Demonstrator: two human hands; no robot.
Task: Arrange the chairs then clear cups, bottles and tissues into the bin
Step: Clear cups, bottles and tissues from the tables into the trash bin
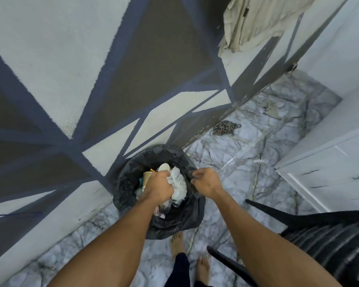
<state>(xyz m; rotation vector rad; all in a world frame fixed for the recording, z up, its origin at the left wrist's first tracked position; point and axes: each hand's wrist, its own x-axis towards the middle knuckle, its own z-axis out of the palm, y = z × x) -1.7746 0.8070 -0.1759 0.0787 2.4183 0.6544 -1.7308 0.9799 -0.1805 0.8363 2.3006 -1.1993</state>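
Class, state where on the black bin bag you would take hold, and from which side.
Pinch the bin bag by its loose rim from above on the right side, as the right hand does: the film bunches into folds there, while rubbish fills the middle.

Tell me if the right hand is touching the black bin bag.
Touching. The head view shows the right hand pinching the rim of the black bin bag.

Dim, cool, even indoor light; wide-angle view.
The marble floor [267, 141] carried a faint sheen, shadows under the bin [174, 222] were soft, wall [50, 59] lines bowed toward the edges, and fine detail looked slightly smeared throughout.
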